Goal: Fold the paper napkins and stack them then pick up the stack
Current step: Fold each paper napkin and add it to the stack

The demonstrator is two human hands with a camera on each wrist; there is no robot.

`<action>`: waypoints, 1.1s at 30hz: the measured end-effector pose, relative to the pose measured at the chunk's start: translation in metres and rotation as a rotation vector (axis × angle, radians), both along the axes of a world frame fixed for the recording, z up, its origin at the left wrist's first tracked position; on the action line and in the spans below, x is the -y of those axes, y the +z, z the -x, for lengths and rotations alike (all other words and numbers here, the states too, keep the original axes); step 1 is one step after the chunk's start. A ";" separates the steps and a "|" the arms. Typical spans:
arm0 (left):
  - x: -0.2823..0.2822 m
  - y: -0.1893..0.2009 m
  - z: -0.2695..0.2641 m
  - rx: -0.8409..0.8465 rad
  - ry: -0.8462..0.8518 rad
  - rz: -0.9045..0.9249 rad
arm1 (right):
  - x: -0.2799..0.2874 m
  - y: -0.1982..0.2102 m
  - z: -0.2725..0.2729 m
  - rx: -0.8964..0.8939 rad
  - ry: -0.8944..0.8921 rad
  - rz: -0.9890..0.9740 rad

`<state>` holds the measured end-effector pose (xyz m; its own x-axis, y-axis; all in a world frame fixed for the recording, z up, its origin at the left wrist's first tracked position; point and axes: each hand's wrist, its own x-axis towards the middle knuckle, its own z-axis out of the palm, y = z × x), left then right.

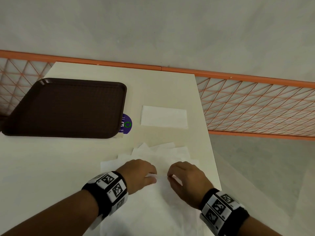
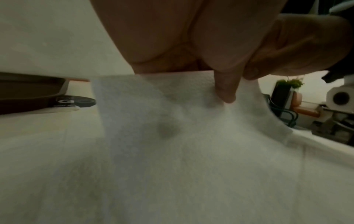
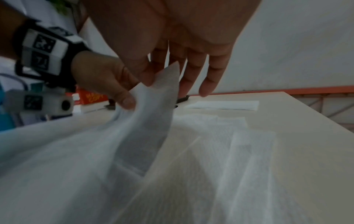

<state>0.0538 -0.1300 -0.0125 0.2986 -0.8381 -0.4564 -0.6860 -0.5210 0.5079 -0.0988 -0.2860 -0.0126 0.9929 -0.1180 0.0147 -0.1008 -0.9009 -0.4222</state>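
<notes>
Right wrist view: your right hand (image 3: 172, 50) and left hand (image 3: 107, 78) each pinch one raised edge of the top napkin (image 3: 153, 106), loose sheets (image 3: 239, 136) just beneath your fingers; uneven pulling risks tearing it.

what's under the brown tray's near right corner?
A round purple sticker pokes out from under the brown tray, with part of its print showing; the rest is covered. A thin pale slip also shows under that edge. Anything further underneath is hidden.
</notes>
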 end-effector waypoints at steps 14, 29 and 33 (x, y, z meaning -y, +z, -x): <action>0.007 -0.014 -0.029 -0.816 1.113 0.333 | 0.040 -0.008 -0.016 -0.196 -0.834 -1.368; 0.102 -0.014 -0.116 -0.070 0.881 0.294 | 0.115 -0.012 -0.120 -0.148 -0.865 -0.834; 0.119 -0.024 -0.133 0.192 0.751 0.129 | 0.137 -0.014 -0.148 -0.296 -0.709 -0.294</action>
<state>0.1864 -0.2490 -0.0368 0.8702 -0.4232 -0.2522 -0.2552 -0.8252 0.5039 0.0492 -0.4232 -0.0263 0.6391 -0.6770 -0.3649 -0.7485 -0.4384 -0.4976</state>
